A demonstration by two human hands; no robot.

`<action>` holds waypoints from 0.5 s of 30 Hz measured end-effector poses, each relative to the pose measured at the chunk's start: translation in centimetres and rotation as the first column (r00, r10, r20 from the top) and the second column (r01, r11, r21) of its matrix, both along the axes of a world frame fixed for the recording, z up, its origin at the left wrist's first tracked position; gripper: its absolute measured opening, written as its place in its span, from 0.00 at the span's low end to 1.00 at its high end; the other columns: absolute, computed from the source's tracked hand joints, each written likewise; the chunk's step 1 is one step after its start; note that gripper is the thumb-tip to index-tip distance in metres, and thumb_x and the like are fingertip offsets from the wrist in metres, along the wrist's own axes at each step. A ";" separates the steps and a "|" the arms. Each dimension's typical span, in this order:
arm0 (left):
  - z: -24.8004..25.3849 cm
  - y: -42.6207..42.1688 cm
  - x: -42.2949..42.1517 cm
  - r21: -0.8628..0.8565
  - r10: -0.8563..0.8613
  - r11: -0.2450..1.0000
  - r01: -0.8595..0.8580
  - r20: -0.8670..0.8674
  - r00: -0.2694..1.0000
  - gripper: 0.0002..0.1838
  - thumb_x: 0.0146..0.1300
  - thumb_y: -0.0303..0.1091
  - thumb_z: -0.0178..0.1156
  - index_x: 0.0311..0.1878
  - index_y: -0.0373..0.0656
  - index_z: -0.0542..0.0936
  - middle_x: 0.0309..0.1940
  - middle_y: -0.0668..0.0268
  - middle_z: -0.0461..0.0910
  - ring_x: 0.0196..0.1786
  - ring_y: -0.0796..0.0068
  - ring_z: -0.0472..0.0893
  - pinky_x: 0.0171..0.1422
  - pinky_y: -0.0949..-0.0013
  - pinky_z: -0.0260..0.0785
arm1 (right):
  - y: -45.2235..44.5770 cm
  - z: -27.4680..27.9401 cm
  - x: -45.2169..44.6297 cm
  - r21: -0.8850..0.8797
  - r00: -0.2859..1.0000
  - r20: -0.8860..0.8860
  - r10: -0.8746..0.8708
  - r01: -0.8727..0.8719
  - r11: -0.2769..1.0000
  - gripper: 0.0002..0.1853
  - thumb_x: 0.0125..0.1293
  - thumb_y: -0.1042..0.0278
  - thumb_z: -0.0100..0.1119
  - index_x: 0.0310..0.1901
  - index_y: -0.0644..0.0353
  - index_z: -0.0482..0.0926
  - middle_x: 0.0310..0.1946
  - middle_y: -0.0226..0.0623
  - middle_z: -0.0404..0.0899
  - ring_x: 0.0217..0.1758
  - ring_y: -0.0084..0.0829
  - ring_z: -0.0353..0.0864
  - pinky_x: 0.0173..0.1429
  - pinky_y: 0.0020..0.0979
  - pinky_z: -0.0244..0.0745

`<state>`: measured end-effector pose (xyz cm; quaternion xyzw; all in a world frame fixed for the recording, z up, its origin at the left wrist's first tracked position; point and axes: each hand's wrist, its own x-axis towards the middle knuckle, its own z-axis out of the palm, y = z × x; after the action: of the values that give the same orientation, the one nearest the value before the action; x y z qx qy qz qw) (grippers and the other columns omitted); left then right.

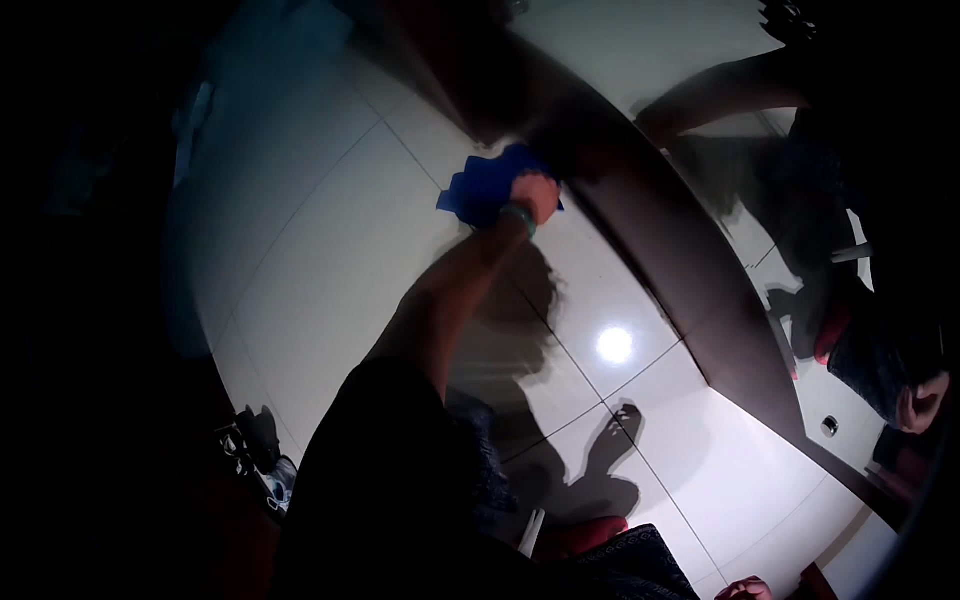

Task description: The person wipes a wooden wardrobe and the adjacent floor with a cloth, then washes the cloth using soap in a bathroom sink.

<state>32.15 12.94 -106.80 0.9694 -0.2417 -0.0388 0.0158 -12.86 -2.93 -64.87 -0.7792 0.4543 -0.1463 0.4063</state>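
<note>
My left hand reaches out to the tiled floor with its fingers closed on a blue cloth. The cloth lies bunched and spread to the left of the hand, close to the foot of a dark panel. A greenish band circles that wrist. At the bottom edge, partly cut off, my right hand rests low beside a dark patterned garment. Its fingers look curled, and whatever they may hold is hidden.
A dark baseboard-like panel runs diagonally along the pale tile floor. Beyond it, a reflective surface mirrors the arm and hand. Dark shoe-like objects sit at the left. A bright glare spot marks the tiles.
</note>
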 end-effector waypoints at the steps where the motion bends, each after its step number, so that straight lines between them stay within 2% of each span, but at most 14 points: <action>1: -0.2 0.8 1.0 0.097 -0.056 0.994 0.051 0.051 0.997 0.12 0.57 0.36 0.48 0.32 0.44 0.81 0.34 0.58 0.81 0.42 0.58 0.79 0.48 0.62 0.69 | 0.0 -0.1 0.0 0.001 1.000 -0.010 -0.009 0.009 1.000 0.07 0.63 0.74 0.42 0.36 0.67 0.70 0.31 0.42 0.68 0.34 0.34 0.66 0.41 0.34 0.63; 2: -1.5 1.2 2.2 0.013 0.096 0.995 -0.097 0.062 0.993 0.13 0.59 0.35 0.49 0.38 0.38 0.80 0.41 0.53 0.79 0.46 0.56 0.77 0.51 0.62 0.71 | 0.2 -0.3 0.2 0.002 1.000 -0.016 -0.021 0.021 1.000 0.07 0.63 0.73 0.42 0.36 0.67 0.70 0.30 0.41 0.68 0.34 0.34 0.66 0.42 0.34 0.62; 3: -2.7 1.7 3.3 0.000 0.129 0.992 -0.130 0.062 0.990 0.14 0.60 0.36 0.49 0.39 0.38 0.79 0.42 0.53 0.79 0.48 0.56 0.77 0.54 0.63 0.68 | 0.5 -0.2 0.5 -0.002 0.994 -0.030 -0.104 0.104 0.995 0.07 0.63 0.73 0.42 0.36 0.67 0.70 0.30 0.41 0.68 0.35 0.34 0.66 0.43 0.34 0.62; 6: -2.0 3.5 3.9 -0.065 0.139 0.988 -0.139 -0.005 0.990 0.14 0.60 0.37 0.49 0.41 0.38 0.78 0.44 0.54 0.79 0.51 0.58 0.74 0.62 0.63 0.60 | 0.0 -0.3 -0.5 -0.026 0.999 -0.003 -0.041 0.041 0.999 0.08 0.63 0.73 0.42 0.37 0.68 0.70 0.31 0.41 0.68 0.36 0.34 0.65 0.44 0.34 0.61; 7: -1.8 4.2 3.8 -0.040 0.095 0.995 -0.094 0.027 0.995 0.15 0.61 0.39 0.49 0.41 0.38 0.78 0.43 0.55 0.79 0.52 0.58 0.74 0.63 0.63 0.59 | -0.1 -0.4 -0.7 -0.026 1.000 0.016 -0.008 0.008 1.000 0.08 0.64 0.72 0.41 0.37 0.68 0.70 0.31 0.43 0.68 0.36 0.35 0.65 0.44 0.34 0.62; 8: -0.6 4.7 3.6 -0.015 0.101 0.995 -0.101 -0.044 0.994 0.15 0.61 0.39 0.49 0.42 0.39 0.77 0.43 0.55 0.79 0.52 0.58 0.74 0.65 0.62 0.57 | -0.1 -0.4 -0.8 -0.026 1.000 0.019 -0.009 0.010 1.000 0.08 0.64 0.72 0.41 0.37 0.68 0.70 0.31 0.43 0.68 0.36 0.35 0.65 0.44 0.34 0.62; 11: -1.7 6.9 3.3 -0.046 0.090 0.995 -0.088 0.030 0.996 0.15 0.61 0.39 0.49 0.43 0.39 0.77 0.43 0.55 0.79 0.53 0.58 0.74 0.67 0.61 0.55 | -0.3 -0.7 -1.3 -0.014 0.999 0.031 0.033 -0.033 0.999 0.09 0.64 0.72 0.41 0.38 0.68 0.69 0.32 0.45 0.68 0.36 0.36 0.66 0.44 0.35 0.63; 13: -1.6 8.2 2.5 0.009 0.123 0.992 -0.124 0.047 0.991 0.15 0.61 0.38 0.48 0.44 0.39 0.76 0.44 0.55 0.79 0.53 0.58 0.74 0.68 0.59 0.53 | -0.3 -0.5 -1.6 -0.027 1.000 0.027 -0.001 0.002 1.000 0.09 0.64 0.73 0.40 0.37 0.68 0.69 0.32 0.45 0.68 0.36 0.36 0.66 0.44 0.36 0.64; 14: -1.0 8.7 2.1 0.137 0.146 0.979 -0.149 0.033 0.989 0.16 0.61 0.39 0.47 0.46 0.39 0.75 0.46 0.55 0.78 0.55 0.57 0.73 0.69 0.58 0.52 | -0.4 -0.4 -1.8 -0.023 1.000 0.029 -0.001 0.001 1.000 0.09 0.64 0.73 0.40 0.37 0.68 0.69 0.32 0.45 0.68 0.36 0.36 0.66 0.44 0.36 0.64; 15: -0.8 9.7 1.4 0.122 0.185 0.975 -0.188 0.034 0.982 0.17 0.62 0.39 0.46 0.47 0.39 0.75 0.48 0.54 0.77 0.55 0.58 0.72 0.69 0.58 0.52 | -0.5 -0.1 -1.9 -0.011 1.000 -0.004 -0.013 0.013 1.000 0.09 0.64 0.73 0.41 0.38 0.69 0.70 0.33 0.46 0.70 0.36 0.36 0.67 0.43 0.36 0.64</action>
<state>33.58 22.68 -107.57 0.9873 -0.1468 -0.0412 -0.0439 -14.79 -3.42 -64.94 -0.7787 0.4595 -0.1501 0.4000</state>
